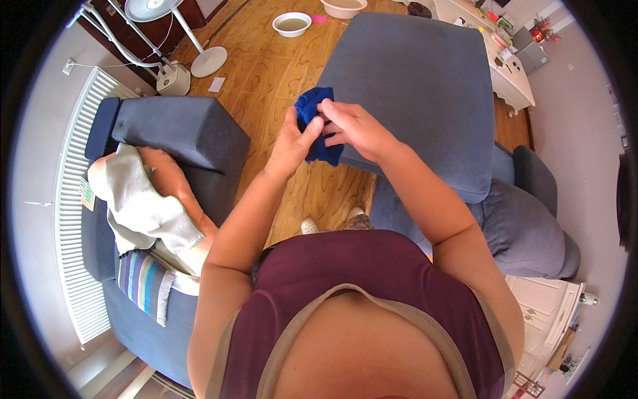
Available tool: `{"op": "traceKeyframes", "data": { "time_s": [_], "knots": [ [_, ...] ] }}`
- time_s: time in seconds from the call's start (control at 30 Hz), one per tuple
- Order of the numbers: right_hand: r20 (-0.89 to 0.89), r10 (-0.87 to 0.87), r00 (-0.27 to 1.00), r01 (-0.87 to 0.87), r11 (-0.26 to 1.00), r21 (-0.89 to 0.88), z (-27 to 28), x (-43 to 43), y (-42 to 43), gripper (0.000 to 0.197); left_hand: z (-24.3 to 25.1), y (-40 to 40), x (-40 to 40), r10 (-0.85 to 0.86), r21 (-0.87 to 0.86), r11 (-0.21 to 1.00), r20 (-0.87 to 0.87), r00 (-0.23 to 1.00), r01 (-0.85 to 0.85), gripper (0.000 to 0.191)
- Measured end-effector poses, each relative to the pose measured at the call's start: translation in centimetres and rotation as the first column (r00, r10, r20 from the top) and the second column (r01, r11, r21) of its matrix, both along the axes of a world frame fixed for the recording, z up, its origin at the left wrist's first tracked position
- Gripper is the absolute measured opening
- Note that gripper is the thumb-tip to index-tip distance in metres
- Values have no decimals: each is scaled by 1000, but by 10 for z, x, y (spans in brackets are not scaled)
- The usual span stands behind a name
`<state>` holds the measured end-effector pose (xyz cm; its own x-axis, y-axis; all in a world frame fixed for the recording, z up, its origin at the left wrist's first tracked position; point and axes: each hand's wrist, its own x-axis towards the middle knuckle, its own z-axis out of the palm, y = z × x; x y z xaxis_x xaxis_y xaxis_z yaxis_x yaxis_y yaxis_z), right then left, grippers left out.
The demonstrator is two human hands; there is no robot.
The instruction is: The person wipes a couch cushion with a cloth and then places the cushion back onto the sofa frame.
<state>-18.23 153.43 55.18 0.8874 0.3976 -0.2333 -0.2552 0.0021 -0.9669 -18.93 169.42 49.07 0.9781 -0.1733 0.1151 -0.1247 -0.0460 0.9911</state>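
Note:
A bunched blue cloth hangs before me above the wood floor, beside a grey-blue upholstered sofa section. My left hand grips its left side, the thumb across the front. From the right, my right hand pinches the cloth near its upper part with thumb and forefinger. The other right fingers lie spread over the front of the fabric. Part of the cloth is hidden behind both hands.
The broad sofa section stands close on the right. At left is a dark sofa with rumpled covers and a striped cloth. Ahead are a water-filled white basin, a fan base and a garment steamer.

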Motion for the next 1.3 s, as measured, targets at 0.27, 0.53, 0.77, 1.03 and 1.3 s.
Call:
{"op": "traceKeyframes", "data": {
  "time_s": [0.27,0.53,0.77,1.03,1.3],
  "knots": [
    [207,-323,924,340,939,-54,-31,24,-76,41,-13,-10,23,-279,-780,597,-424,862,-191,33],
    [-187,-220,957,240,966,91,-72,6,-92,39,-28,-63,40,-530,-847,498,-468,707,-187,55],
    [-291,-301,908,335,939,75,-84,-9,-142,33,-80,-115,18,-486,-711,662,-649,585,-238,46],
    [-260,-188,947,311,733,605,-111,-36,-152,75,-96,-164,31,-649,-811,517,-579,493,-272,38],
    [-531,-211,821,547,559,623,-103,-36,-190,52,-56,-220,38,-444,-645,745,-670,595,-171,59]
  ]
}}
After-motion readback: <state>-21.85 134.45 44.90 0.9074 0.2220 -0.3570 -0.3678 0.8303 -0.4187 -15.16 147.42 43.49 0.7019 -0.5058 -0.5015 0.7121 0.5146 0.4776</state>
